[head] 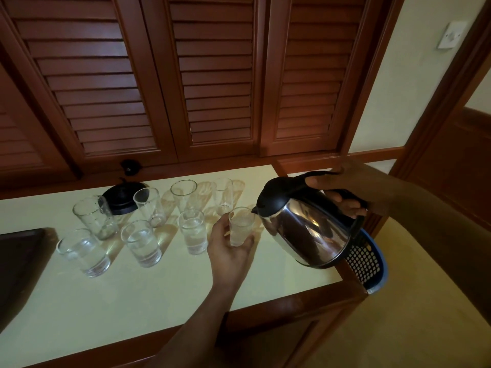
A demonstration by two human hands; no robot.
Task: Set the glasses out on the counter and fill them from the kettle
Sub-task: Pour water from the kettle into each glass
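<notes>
Head view: the right hand (350, 192) is wrapped round the handle of the kettle (305, 227), tipped with its spout at the rim of a small glass (240, 227); the left hand (228, 245) cups that glass from the near side, fingers curled about it, base on or just above the counter (164, 293) (I cannot tell which); three front glasses (140, 243) hold water, four behind (183, 193) look empty, beside the kettle base (123, 197); a blue basket (369, 264) sits past the counter's right edge; risk, as I judge it: too steep a tilt would overflow the small glass onto the fingers, scalding if the water is hot; the kettle body could knock the near glasses
</notes>
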